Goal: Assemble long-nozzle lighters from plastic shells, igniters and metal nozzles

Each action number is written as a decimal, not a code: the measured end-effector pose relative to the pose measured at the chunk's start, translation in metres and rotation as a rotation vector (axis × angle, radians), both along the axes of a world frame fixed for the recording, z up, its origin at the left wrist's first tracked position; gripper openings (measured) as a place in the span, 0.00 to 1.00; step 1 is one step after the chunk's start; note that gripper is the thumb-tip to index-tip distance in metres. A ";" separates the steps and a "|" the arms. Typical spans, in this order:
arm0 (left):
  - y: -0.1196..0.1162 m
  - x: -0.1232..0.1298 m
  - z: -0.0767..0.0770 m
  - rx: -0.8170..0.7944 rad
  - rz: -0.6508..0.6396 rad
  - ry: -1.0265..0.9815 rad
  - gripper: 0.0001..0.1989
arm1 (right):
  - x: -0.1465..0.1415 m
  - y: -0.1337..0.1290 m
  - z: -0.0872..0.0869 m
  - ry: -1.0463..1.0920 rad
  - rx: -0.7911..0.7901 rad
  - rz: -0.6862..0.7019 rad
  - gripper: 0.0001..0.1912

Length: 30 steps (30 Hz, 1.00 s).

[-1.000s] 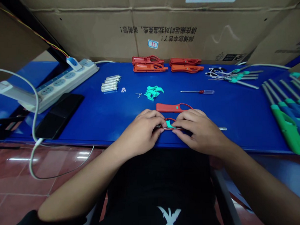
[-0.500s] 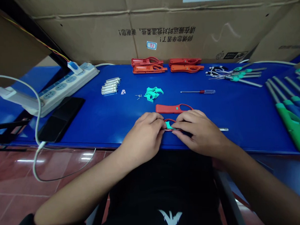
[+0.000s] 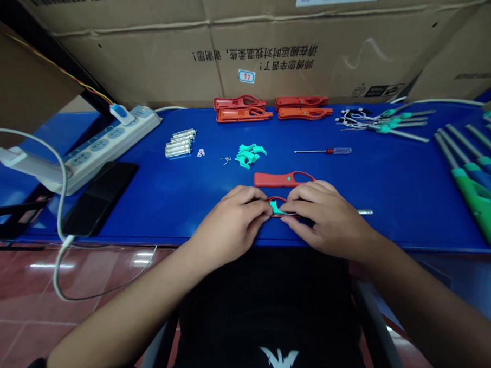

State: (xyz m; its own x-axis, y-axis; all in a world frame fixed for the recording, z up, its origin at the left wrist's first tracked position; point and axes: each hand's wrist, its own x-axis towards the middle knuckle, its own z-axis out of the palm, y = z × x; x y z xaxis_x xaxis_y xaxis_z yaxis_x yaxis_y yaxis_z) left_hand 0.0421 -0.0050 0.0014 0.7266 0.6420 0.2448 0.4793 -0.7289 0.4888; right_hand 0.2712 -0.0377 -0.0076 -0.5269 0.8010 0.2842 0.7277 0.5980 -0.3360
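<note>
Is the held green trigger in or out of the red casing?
In: the green trigger shows within the looped red casing; seating unclear.

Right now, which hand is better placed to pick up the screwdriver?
Probably the right hand: the screwdriver lies nearly straight ahead of it, its handle on that side. The left hand is farther away.

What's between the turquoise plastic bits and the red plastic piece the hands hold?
In the head view, a red plastic handle with an oval loop lies on the blue tabletop between the turquoise bits and the held red piece.
</note>
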 end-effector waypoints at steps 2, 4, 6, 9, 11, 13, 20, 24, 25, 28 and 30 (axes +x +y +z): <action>0.001 -0.002 -0.002 0.015 -0.008 -0.017 0.08 | 0.000 0.000 0.000 0.010 0.007 -0.001 0.07; 0.002 -0.004 -0.002 0.027 -0.021 -0.024 0.09 | 0.002 -0.002 0.000 0.017 0.034 -0.011 0.06; 0.005 -0.006 0.000 0.024 -0.054 -0.010 0.09 | 0.003 -0.006 0.001 0.007 0.091 -0.023 0.05; 0.011 -0.010 0.004 0.017 -0.116 0.034 0.10 | 0.004 -0.014 0.002 -0.048 0.176 -0.041 0.06; 0.014 -0.013 0.005 0.047 -0.149 0.077 0.11 | 0.003 -0.020 0.002 -0.075 0.202 -0.075 0.06; 0.016 -0.017 0.007 0.090 -0.169 0.121 0.13 | 0.002 -0.025 0.002 -0.076 0.201 -0.118 0.07; 0.017 -0.021 0.005 0.141 -0.173 0.137 0.14 | -0.013 -0.029 0.002 -0.093 0.224 -0.199 0.08; 0.016 -0.020 0.002 0.101 -0.172 0.072 0.13 | -0.025 -0.027 -0.001 -0.084 0.267 -0.177 0.07; 0.016 -0.019 0.002 0.077 -0.169 0.053 0.12 | -0.026 -0.026 -0.001 -0.081 0.273 -0.169 0.07; 0.015 -0.018 0.003 0.001 -0.132 0.027 0.08 | -0.029 -0.023 -0.001 -0.092 0.277 -0.150 0.08; 0.015 -0.018 0.004 -0.017 -0.124 0.034 0.07 | -0.031 -0.023 0.000 -0.122 0.272 -0.146 0.08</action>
State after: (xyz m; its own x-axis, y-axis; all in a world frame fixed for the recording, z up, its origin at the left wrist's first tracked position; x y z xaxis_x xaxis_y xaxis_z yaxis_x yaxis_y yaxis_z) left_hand 0.0237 0.0101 0.0052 0.8083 0.5506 0.2086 0.4028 -0.7755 0.4861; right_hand 0.2401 -0.0607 -0.0072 -0.4551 0.7740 0.4402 0.8375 0.5400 -0.0836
